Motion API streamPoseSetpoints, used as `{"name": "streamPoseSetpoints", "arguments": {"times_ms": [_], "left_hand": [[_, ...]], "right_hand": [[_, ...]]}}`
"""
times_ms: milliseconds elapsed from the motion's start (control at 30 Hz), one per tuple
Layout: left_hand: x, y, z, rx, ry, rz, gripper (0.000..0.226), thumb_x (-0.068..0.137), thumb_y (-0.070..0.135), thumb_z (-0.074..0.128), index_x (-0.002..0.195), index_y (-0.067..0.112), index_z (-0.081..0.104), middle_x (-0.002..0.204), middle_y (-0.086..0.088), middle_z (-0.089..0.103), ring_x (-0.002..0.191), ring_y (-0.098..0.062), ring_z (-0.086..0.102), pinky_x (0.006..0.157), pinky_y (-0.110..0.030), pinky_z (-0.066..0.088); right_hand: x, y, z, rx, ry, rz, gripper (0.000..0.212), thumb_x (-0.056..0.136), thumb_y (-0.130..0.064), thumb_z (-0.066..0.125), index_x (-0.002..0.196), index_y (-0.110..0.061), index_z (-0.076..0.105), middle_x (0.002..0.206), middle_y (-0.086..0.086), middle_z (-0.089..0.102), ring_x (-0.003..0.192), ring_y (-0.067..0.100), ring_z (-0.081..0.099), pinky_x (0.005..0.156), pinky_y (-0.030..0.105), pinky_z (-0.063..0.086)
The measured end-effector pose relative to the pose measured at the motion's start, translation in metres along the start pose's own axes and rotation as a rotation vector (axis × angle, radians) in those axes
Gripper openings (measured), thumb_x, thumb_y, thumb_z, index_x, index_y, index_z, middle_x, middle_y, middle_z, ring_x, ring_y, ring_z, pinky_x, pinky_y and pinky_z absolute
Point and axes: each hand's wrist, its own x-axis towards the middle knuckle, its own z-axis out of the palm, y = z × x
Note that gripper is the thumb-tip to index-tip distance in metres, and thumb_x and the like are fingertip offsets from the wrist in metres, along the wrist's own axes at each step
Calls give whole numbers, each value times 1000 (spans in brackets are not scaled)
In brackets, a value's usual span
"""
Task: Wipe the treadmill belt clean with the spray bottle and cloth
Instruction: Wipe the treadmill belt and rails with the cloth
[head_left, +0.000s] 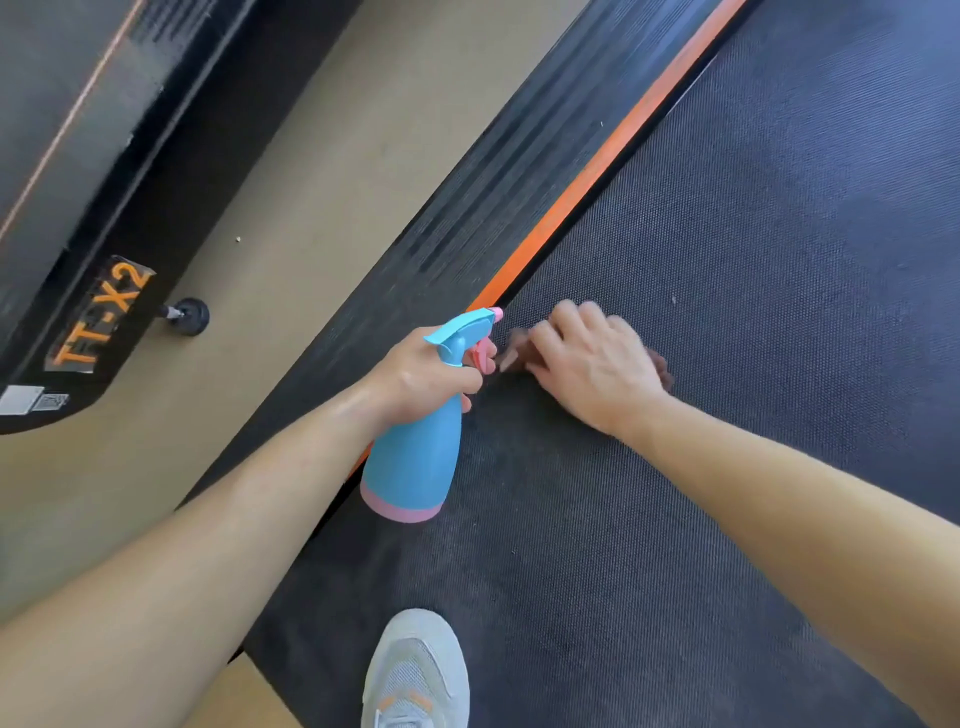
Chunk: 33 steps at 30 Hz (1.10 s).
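Wiping pass on treadmill belt (727, 260) beside orange strip (597, 171), centre of frame.
Right grip (592, 364) has fingers curled over the brownish cloth (662, 371), pressing it to the belt; the cloth is mostly hidden and blurred. Left grip (426, 379) is wrapped round the neck of the blue spray bottle (415, 467), just left of the cloth, nozzle aimed at it. Best done with flat, even pressure and overlapping strokes along the strip, working away from the shoe (415, 675) at bottom centre.
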Motion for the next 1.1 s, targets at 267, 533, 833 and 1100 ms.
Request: {"name": "streamPoseSetpoints", "arguments": {"times_ms": [267, 533, 833, 1100], "left_hand": [[1, -23, -14, -77, 10, -5, 60, 72, 21, 63, 127, 45, 68, 112, 11, 76, 83, -19, 76, 94, -46, 60], [1, -23, -21, -68, 31, -35, 50, 67, 28, 63, 114, 42, 72, 111, 4, 75, 80, -23, 76, 101, -57, 55], [10, -1, -12, -18, 17, -36, 47, 69, 30, 64, 114, 40, 71, 105, -2, 77, 79, -17, 75, 87, -40, 54], [17, 31, 27, -21, -83, 145, 58, 90, -8, 57, 129, 33, 69, 113, 5, 75, 61, -5, 66, 64, -11, 51]], "right_hand": [[35, -2, 0, -63, 40, 247, 32, 95, -40, 53, 103, -9, 54, 103, 15, 53, 90, 36, 52, 62, 45, 45], [15, -26, 10, -18, -21, -7, 33, 95, -43, 51, 106, -12, 56, 105, 12, 54, 88, 32, 53, 60, 42, 47], [-20, -39, 5, 37, 5, 29, 28, 92, -38, 58, 105, -13, 57, 102, 10, 52, 85, 32, 50, 59, 41, 42], [-71, 48, -15, -35, 17, 250, 34, 97, -44, 57, 107, -12, 59, 103, 12, 55, 85, 32, 53, 60, 44, 50]]}}
